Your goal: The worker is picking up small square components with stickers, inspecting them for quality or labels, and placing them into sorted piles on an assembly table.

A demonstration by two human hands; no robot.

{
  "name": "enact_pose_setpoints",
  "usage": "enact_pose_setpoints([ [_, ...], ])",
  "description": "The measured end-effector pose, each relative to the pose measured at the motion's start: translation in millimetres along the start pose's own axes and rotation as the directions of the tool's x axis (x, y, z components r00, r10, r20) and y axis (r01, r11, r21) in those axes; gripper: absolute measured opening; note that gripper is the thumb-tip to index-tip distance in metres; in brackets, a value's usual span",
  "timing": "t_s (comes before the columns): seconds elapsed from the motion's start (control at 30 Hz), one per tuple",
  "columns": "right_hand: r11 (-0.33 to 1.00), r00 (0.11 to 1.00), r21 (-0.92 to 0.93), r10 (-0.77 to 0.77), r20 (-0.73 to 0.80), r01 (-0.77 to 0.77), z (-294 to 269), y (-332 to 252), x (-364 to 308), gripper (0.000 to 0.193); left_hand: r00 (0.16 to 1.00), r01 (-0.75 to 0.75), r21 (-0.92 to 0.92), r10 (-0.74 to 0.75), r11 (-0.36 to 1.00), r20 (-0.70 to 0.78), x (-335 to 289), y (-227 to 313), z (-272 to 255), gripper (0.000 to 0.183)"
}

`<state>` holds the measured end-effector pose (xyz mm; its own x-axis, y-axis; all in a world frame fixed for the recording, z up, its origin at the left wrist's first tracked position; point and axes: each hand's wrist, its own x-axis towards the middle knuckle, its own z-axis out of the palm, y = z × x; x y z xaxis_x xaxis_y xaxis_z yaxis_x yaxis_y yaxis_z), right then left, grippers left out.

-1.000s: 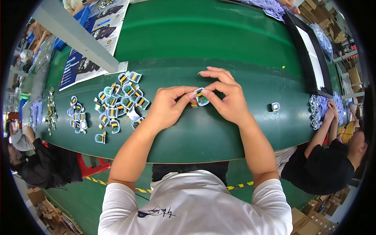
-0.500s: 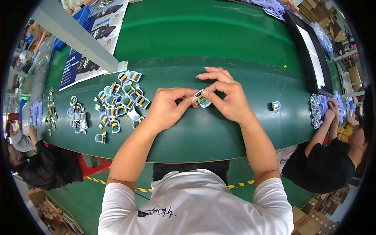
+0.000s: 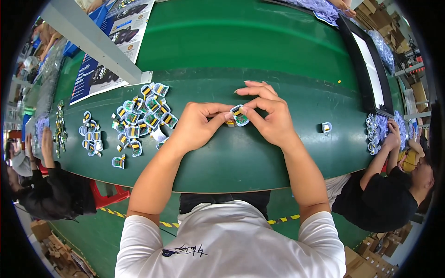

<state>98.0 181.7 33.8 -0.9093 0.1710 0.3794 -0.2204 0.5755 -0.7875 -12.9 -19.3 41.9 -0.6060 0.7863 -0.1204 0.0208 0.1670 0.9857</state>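
Between my two hands, over the middle of the green table, is a small circuit board in a pale rounded plastic shell [image 3: 241, 120], with a yellow block at its upper edge. My left hand [image 3: 195, 126] pinches its left side with thumb and index finger. On the other side my right hand [image 3: 273, 119] grips it between thumb and index finger, the other fingers raised and spread. A yellowish bit shows below the left fingertips; what it belongs to I cannot tell. A pile of similar boards in shells [image 3: 150, 113] lies left of my left hand.
Farther left are a smaller group of shells [image 3: 92, 136] and a row of small parts [image 3: 60, 129]. A single shelled piece [image 3: 326, 127] lies to the right. A grey metal post [image 3: 92, 41] stands on a printed sheet [image 3: 134, 34]. Co-workers sit on both sides.
The held board has turned slightly, so more of its face shows. Both hands keep nearly the same place and grip. At the left, a co-worker's hands have come up to the table edge.
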Motion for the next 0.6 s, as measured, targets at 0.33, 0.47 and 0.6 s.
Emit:
enact_pose_setpoints([
  [0.33,0.998,0.997,-0.033,-0.049,0.053,0.051,-1.1,2.1,0.8,0.001,0.996,-0.082,0.074,0.081,0.994,0.024,-1.3,-3.4,-2.0,0.017],
  [0.47,0.997,0.998,-0.051,-0.054,0.045,0.057,-1.3,0.3,0.4,0.002,0.996,-0.083,0.077,0.082,0.994,0.019,-1.1,-2.1,-0.9,0.016],
  [0.6,1.000,0.999,0.021,-0.017,0.035,0.017,4.2,0.3,-1.8,0.002,0.997,-0.077,0.037,0.077,0.996,0.001,0.4,-7.9,0.4,0.015],
])
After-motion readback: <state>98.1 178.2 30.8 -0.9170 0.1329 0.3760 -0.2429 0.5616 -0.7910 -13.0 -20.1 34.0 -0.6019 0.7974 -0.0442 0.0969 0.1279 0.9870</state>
